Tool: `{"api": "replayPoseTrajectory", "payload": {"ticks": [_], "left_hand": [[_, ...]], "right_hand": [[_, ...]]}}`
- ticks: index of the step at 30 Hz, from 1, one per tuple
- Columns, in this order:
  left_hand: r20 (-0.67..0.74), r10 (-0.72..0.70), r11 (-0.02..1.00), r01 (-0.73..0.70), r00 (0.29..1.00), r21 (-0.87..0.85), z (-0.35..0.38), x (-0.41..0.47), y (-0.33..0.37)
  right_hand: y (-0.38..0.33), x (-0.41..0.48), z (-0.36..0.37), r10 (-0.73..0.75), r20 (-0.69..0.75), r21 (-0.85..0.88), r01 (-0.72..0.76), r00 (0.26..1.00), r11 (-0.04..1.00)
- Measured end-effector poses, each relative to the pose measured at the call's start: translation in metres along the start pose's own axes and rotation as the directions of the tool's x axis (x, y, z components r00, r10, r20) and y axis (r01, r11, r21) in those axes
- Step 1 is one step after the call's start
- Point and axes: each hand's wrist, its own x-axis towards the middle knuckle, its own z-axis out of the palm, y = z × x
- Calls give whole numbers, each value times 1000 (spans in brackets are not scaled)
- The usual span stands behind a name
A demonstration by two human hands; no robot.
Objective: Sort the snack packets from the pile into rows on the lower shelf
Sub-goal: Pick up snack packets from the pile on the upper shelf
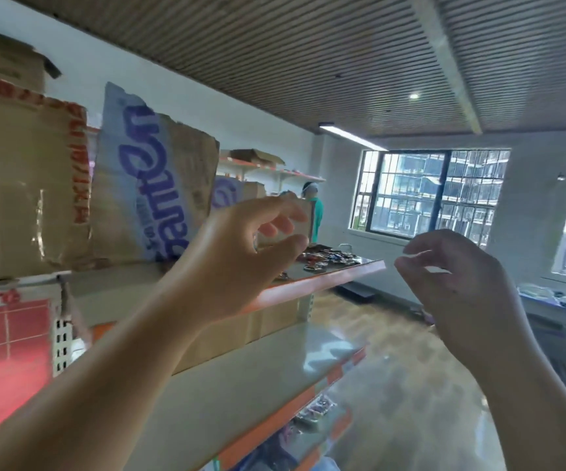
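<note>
From the head view, the left hand [241,253] is raised with its fingers [283,226] spread in a loose claw and holding nothing. The right hand [461,283] hangs loosely curled, with nothing visible in it. The pile of small colourful snack packets [329,259] lies on the orange-edged grey upper shelf [349,276], just beyond the left fingertips and not yet touched. A torn brown cardboard box with purple lettering [159,192] stands beside it. A good pick probably takes a few matching packets at once and leaves the rest undisturbed. They would then go to the grey lower shelf [261,385].
</note>
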Motion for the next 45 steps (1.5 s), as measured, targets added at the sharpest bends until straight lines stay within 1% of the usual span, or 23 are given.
{"api": "replayPoseTrajectory", "payload": {"ticks": [3, 6, 10, 13, 16, 20, 23, 25, 27, 28, 30, 32, 35, 37, 38, 40, 41, 42, 43, 44, 45], "left_hand": [[20, -3, 999, 4, 1000, -43, 28, 26, -25], [39, 17, 999, -15, 999, -49, 60, 70, -55], [66, 70, 998, -69, 995, -13, 92, 142, -91], [113, 83, 996, -84, 990, -1, 105, 190, -120], [118, 100, 993, -107, 988, 55, 112, 230, -148], [122, 87, 992, -97, 989, 81, 118, 251, -170], [167, 75, 984, -100, 983, 145, 121, 257, -178], [179, 67, 976, -102, 982, 193, 124, 261, -181], [200, 59, 967, -106, 978, 233, 127, 260, -182], [213, 55, 961, -110, 975, 253, 129, 258, -184], [243, 25, 943, -103, 970, 317, 134, 255, -192], [268, -35, 920, -74, 963, 384, 140, 254, -202], [277, -130, 892, -10, 952, 452, 152, 257, -217], [269, -206, 867, 48, 941, 496, 164, 261, -226], [258, -248, 851, 82, 934, 519, 170, 263, -230], [230, -376, 791, 182, 898, 585, 185, 267, -238], [224, -461, 741, 234, 859, 629, 194, 269, -244], [227, -550, 674, 266, 804, 689, 202, 271, -249], [231, -638, 586, 269, 735, 764, 209, 273, -256], [223, -726, 487, 257, 650, 835, 220, 275, -263], [206, -799, 397, 237, 565, 887, 229, 275, -269]], "right_hand": [[30, 23, 16, -11, 24, -45, 13, 1000, 999], [63, 59, 38, -36, 72, -122, 45, 997, 992], [98, 118, 71, -31, 101, -144, 46, 994, 988], [115, 162, 98, -49, 97, -169, 65, 994, 984], [132, 198, 124, -85, 85, -162, 98, 993, 982], [162, 226, 146, -89, 93, -132, 101, 992, 986], [188, 240, 157, -63, 126, -90, 74, 990, 993], [206, 250, 162, -71, 148, -83, 84, 986, 993], [224, 261, 167, -67, 214, -101, 90, 974, 991], [234, 266, 170, -61, 271, -116, 95, 961, 989], [257, 278, 180, -51, 398, -126, 110, 916, 986], [283, 290, 193, -44, 515, -132, 129, 856, 983], [322, 310, 215, -35, 637, -210, 217, 770, 953], [347, 326, 234, -18, 708, -219, 243, 706, 945], [355, 333, 243, 16, 745, -256, 264, 667, 930], [373, 349, 259, 98, 836, -344, 376, 540, 861], [380, 356, 265, 140, 878, -359, 436, 458, 825], [386, 360, 271, 180, 907, -361, 483, 381, 798], [390, 363, 275, 215, 925, -356, 524, 312, 774], [396, 367, 279, 227, 941, -333, 564, 251, 756], [398, 369, 281, 228, 951, -308, 601, 209, 737]]}}
